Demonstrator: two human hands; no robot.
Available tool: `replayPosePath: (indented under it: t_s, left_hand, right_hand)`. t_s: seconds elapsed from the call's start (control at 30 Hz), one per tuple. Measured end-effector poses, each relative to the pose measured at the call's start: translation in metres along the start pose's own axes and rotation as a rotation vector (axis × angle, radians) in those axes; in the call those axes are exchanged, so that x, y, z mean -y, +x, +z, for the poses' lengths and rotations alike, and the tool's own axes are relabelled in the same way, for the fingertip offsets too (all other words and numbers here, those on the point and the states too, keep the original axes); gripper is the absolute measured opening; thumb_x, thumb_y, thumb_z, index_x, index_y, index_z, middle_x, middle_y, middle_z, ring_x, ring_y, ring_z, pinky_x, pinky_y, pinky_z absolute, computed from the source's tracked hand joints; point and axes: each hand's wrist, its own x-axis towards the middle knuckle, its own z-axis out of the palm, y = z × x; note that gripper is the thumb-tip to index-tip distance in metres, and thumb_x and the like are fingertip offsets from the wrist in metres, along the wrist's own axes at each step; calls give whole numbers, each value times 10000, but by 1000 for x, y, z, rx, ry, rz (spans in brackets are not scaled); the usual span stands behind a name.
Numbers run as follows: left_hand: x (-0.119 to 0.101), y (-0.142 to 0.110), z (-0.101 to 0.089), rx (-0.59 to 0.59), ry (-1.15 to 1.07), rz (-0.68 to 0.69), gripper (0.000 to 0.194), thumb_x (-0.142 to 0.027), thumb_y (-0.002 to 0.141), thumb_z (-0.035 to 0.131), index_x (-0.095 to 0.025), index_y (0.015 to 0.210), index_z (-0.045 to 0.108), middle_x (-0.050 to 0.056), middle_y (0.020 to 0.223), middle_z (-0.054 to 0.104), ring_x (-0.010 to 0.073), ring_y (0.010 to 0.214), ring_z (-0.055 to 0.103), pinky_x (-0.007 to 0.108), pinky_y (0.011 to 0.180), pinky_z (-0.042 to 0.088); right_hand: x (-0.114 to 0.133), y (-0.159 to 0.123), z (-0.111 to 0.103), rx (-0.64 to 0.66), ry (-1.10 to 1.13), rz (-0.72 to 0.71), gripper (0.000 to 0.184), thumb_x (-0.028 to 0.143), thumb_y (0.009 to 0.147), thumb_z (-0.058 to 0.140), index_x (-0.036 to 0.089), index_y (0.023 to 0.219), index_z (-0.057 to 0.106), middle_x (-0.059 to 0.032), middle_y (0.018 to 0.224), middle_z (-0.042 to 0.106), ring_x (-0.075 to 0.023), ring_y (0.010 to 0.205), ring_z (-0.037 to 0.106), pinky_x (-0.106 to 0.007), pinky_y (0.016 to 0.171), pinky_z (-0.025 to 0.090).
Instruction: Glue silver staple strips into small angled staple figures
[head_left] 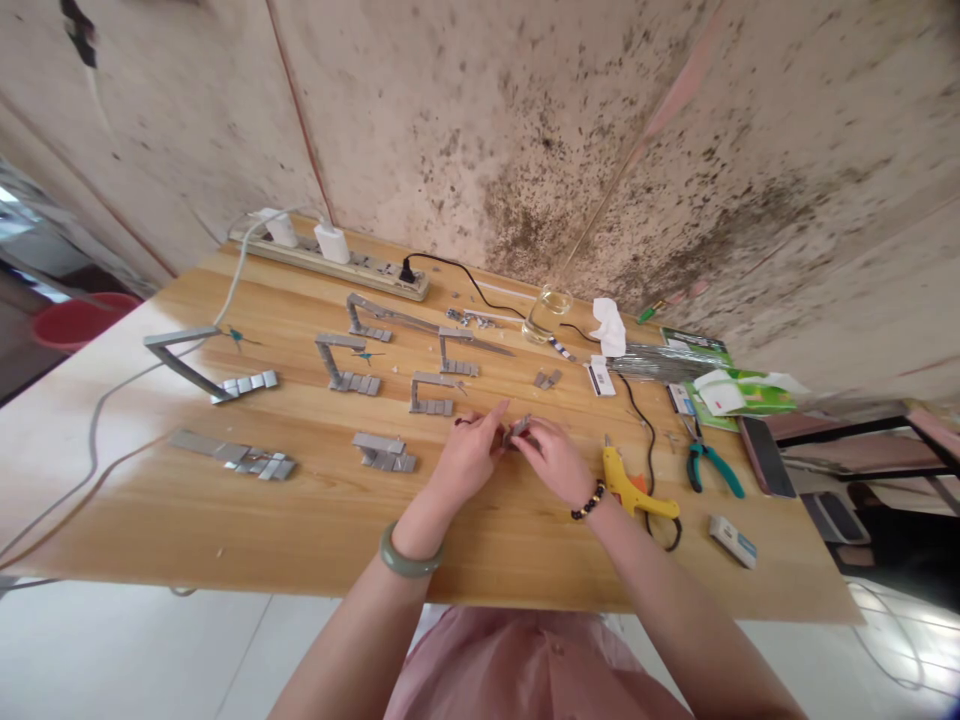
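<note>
My left hand [472,455] and my right hand [553,460] meet over the wooden table, holding a small flat grey piece [517,430] between their fingertips. The fingers partly cover it, so its exact kind does not show. Just beyond lie a few loose grey pieces [547,379]. To the left stand several grey angled models on strip bases, including a small one [433,392] closest to my left hand and a low one [384,452]. A yellow hot glue gun [626,485] lies beside my right wrist.
Teal-handled pliers [712,468], a small box [733,541] and a phone [766,456] lie at the right. A glass of yellowish liquid [547,314] stands at the back, near a bundle of thin wires [664,360]. A power strip [360,268] runs along the wall; cables cross the left side.
</note>
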Motion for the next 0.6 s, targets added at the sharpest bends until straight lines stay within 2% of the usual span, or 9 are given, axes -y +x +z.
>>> replayPosePath:
  t_s: [0.6]
  left_hand:
    - [-3,1,-3,17,-13,-21,634,-80,767,616,-155,1356,393,63,989,709,244,979,601,369,864,440]
  right_hand:
    - [-2,1,0,-2,-6,-1,71,189,910,533,187,929,602,-57,948,664,-189,899,612,-324,841,469]
